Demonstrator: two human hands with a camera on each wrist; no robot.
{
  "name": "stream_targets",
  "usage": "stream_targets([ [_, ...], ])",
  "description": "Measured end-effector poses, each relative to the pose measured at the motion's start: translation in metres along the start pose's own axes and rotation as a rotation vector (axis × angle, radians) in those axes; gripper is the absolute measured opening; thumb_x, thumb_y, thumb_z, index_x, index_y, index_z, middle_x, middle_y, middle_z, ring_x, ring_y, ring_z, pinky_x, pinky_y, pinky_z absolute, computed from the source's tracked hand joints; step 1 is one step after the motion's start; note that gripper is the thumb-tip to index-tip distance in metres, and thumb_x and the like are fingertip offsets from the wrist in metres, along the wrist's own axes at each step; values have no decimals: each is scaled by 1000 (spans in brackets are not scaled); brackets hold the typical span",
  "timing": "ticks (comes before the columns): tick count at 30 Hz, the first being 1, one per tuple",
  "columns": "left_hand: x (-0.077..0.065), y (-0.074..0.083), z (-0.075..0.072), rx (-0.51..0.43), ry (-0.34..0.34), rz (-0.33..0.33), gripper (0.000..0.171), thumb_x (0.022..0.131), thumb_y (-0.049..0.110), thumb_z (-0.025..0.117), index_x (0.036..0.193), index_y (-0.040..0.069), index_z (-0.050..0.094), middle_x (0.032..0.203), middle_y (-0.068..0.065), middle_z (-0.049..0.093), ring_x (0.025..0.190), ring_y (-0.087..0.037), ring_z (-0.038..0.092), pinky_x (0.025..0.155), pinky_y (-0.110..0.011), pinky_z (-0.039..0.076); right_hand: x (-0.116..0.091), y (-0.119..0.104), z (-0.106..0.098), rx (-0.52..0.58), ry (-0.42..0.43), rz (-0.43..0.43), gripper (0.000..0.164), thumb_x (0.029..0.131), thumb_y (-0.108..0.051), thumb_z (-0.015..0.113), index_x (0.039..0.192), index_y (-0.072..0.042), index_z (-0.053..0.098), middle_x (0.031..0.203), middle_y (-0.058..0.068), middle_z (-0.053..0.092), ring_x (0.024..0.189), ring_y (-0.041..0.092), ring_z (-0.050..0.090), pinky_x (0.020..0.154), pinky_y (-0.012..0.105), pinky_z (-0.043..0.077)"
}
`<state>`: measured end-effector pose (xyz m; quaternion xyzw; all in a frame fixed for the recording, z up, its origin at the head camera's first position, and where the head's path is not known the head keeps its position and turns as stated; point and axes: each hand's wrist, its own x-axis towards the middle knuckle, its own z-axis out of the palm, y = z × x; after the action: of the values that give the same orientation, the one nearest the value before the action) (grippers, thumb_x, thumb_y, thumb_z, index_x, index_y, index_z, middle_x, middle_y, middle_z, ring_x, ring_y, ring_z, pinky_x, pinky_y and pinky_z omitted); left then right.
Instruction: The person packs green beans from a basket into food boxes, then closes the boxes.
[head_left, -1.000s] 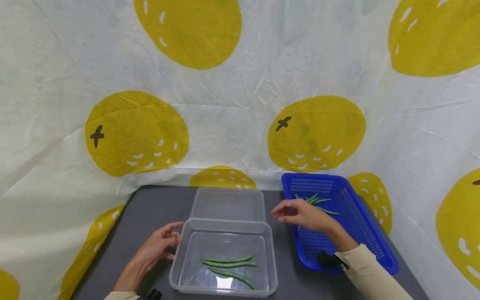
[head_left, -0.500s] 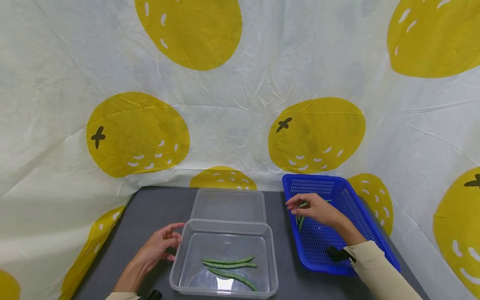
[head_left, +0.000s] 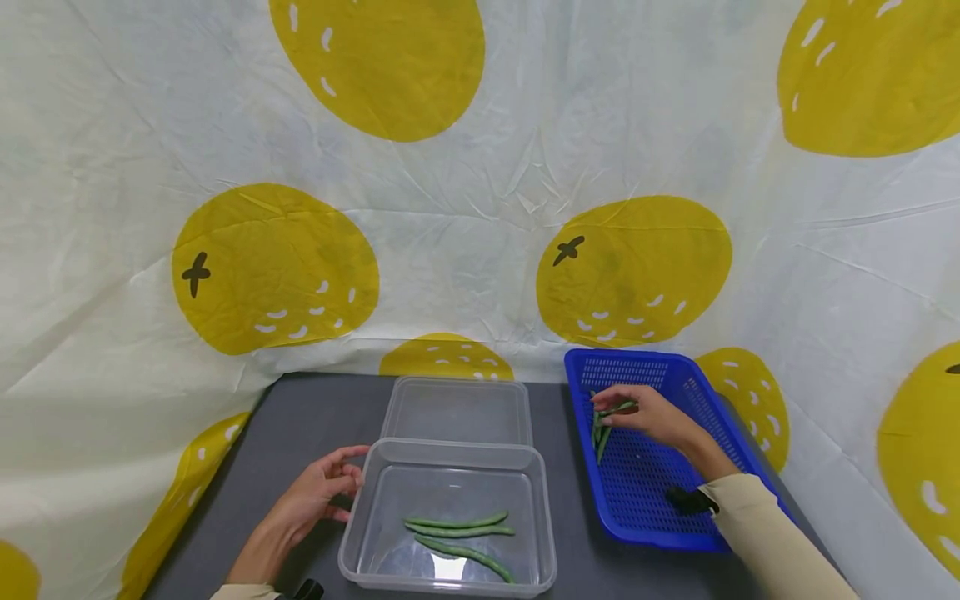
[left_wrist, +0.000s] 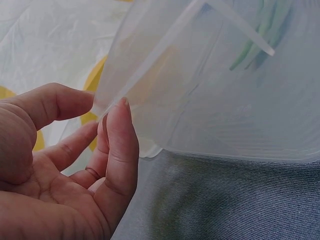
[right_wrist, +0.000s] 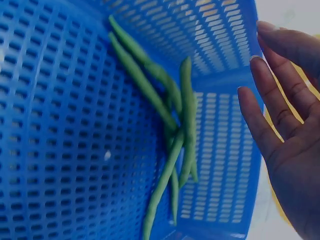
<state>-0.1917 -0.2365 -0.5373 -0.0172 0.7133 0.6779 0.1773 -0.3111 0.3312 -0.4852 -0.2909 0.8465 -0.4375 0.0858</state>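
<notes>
In the head view my left hand (head_left: 318, 487) stays at the left wall of the clear plastic container (head_left: 450, 585), its fingertips touching the wall with the fingers loosely bent. Three green beans (head_left: 465, 557) lie on the container's floor. My right hand (head_left: 637, 410) hovers over the far left part of a blue perforated basket (head_left: 637, 533). Beneath it, a small heap of green beans (right_wrist: 187, 120) lies against the basket wall, partly hidden by the hand in the head view. In the right wrist view the fingers are spread loosely, apart from the beans, holding nothing.
A clear lid (head_left: 457, 408) lies flat behind the container on the dark grey table (head_left: 322, 408). The basket stands at the right, close to a hanging white cloth (head_left: 465, 275) printed with yellow fruit. The cloth also closes off the left side.
My right hand has moved right, from the basket's left rim to over the bean heap inside. The left hand and the container have not moved.
</notes>
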Motion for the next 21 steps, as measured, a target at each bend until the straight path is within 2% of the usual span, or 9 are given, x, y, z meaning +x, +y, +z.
stream_targets([
  [4,0,-1,0,-1,-3,0,62,98,11,63,153,2,37,98,-1,60,85,-17,59,57,-33,56,0,12,-5,-23,-10,16,32,95,-3,68,127,-1,66,120,27,66,107,30,66,88,29,56],
  [6,0,-1,0,-2,-3,-3,62,98,11,63,153,2,37,99,-1,60,85,-18,60,57,-34,56,0,17,-8,-43,-12,27,33,94,-4,69,127,-1,66,120,28,66,109,30,66,90,32,56],
  [11,0,-1,0,-3,0,-7,62,97,11,63,153,2,37,98,-1,60,85,-18,59,57,-33,56,-3,30,-12,-59,-4,68,34,93,-3,70,127,-3,66,121,27,67,112,44,63,93,34,55],
  [14,0,0,0,-2,-1,-5,62,97,10,63,153,2,37,98,-2,60,85,-18,59,57,-33,56,-6,37,-14,-66,5,85,35,93,-2,70,127,-2,66,124,26,66,113,46,61,92,30,54],
  [16,0,1,0,-3,-2,-4,62,97,10,63,153,3,38,98,-2,60,86,-18,59,57,-33,56,-8,42,-16,-74,6,90,37,92,-3,71,128,-1,65,125,26,65,115,47,61,93,32,54],
  [21,0,0,-1,-8,-6,5,63,96,10,64,153,3,38,98,-2,60,85,-18,58,57,-33,56,-12,51,-19,-90,-4,111,40,93,-3,70,132,4,62,129,25,64,118,48,59,99,51,51],
])
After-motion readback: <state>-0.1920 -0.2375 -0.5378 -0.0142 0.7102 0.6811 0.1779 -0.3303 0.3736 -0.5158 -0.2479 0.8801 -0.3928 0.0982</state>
